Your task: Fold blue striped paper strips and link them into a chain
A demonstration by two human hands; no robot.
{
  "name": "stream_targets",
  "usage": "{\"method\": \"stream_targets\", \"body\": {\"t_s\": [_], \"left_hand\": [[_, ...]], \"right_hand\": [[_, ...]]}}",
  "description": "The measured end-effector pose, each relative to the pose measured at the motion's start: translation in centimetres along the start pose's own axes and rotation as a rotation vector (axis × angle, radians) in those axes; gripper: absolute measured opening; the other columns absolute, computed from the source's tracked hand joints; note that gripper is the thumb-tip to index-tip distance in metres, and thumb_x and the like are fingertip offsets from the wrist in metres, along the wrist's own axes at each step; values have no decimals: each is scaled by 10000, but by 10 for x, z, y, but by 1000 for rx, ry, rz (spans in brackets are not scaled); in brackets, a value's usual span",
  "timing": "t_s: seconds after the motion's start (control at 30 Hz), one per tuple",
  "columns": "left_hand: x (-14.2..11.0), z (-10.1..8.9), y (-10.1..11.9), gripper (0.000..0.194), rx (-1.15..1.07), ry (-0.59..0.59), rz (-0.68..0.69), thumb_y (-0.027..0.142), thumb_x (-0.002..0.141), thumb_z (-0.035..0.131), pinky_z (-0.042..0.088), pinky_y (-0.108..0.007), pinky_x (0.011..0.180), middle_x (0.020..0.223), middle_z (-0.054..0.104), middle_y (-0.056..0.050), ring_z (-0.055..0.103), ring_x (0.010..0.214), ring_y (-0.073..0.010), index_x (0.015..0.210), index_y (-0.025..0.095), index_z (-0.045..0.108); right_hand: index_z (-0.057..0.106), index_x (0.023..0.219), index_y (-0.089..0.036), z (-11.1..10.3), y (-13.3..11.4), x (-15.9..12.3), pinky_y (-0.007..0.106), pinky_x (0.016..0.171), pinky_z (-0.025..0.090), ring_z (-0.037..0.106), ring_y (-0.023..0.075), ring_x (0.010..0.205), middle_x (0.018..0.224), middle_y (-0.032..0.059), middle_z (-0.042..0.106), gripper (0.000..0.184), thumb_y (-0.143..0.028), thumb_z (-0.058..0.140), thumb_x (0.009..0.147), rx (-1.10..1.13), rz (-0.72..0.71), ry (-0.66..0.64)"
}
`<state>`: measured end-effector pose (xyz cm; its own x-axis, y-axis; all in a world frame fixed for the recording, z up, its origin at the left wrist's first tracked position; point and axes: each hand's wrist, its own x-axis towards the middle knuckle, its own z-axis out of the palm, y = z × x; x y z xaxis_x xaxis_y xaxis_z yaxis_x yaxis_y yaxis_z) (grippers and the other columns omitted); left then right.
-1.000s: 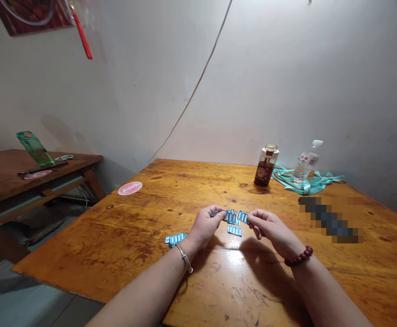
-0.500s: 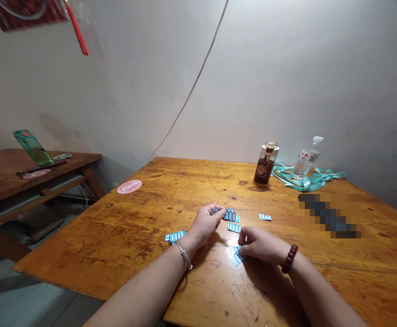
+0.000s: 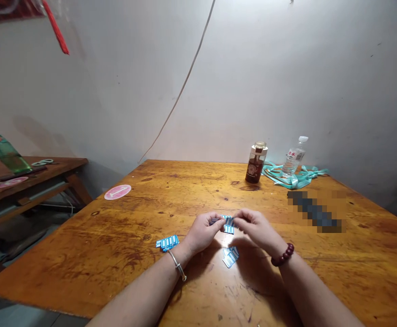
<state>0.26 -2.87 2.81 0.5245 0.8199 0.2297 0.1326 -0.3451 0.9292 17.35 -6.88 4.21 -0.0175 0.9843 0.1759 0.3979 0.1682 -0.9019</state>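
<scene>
My left hand [image 3: 203,230], wearing a silver bangle, is closed in a pinch on small dark-backed cards seen edge-on between thumb and fingers. My right hand [image 3: 255,228], with a dark red bead bracelet, is closed too, its fingertips on a slanted blue-and-white striped card [image 3: 230,221] close to the left fingertips. Below the fingertips, similar cards [image 3: 229,230] lie on the table. A loose pile of striped cards [image 3: 231,257] lies nearer to me, between my forearms. Another fanned stack [image 3: 168,243] rests left of my left wrist.
On the wooden table [image 3: 171,186] are a brown-filled bottle [image 3: 255,163], a clear water bottle [image 3: 294,156] on teal ribbon [image 3: 298,181], a blurred-out dark object [image 3: 316,211] and a pink round sticker [image 3: 117,192]. A second table [image 3: 65,168] at left bears a green bottle [image 3: 6,152].
My right hand has risen from the near pile to the cards by my left fingertips, leaving that pile uncovered. The view has shifted slightly right. The separate card at right no longer shows.
</scene>
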Motion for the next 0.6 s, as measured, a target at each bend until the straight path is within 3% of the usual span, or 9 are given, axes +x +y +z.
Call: {"method": "stream_targets", "body": {"t_s": [0.13,0.23,0.37,0.5,0.6], "left_hand": [[3,-3,-3,298,50,46,-40,399,743,442,389,-226,628,659,592,-27,522,632,-119,710,134,574],[3,-4,-4,293,66,30,-35,393,741,444,387,-222,618,652,591,-30,521,625,-121,695,135,575],[2,-2,-3,276,55,17,-34,378,732,458,383,-212,593,649,587,-30,516,619,-119,704,132,581],[1,-1,-3,270,50,17,-23,370,732,457,378,-209,588,649,587,-27,514,613,-112,706,131,581],[2,-2,-3,266,59,12,-25,370,732,456,374,-206,586,647,582,-19,510,612,-108,705,137,580]], "right_hand": [[544,704,-156,-47,28,12,213,518,355,467,110,561,631,5,541,224,-350,433,705,-194,153,316],[553,637,-150,-66,55,19,215,517,345,480,121,565,611,17,562,224,-334,436,691,-326,266,277],[562,564,-148,-64,75,24,204,496,326,480,111,533,538,1,556,172,-296,521,640,-391,329,154],[606,712,-183,-61,77,27,209,568,334,516,126,633,647,1,598,130,-271,561,628,-479,347,143],[596,882,-210,-63,78,29,221,616,343,532,146,717,771,18,612,257,-271,568,634,-526,337,133]]}}
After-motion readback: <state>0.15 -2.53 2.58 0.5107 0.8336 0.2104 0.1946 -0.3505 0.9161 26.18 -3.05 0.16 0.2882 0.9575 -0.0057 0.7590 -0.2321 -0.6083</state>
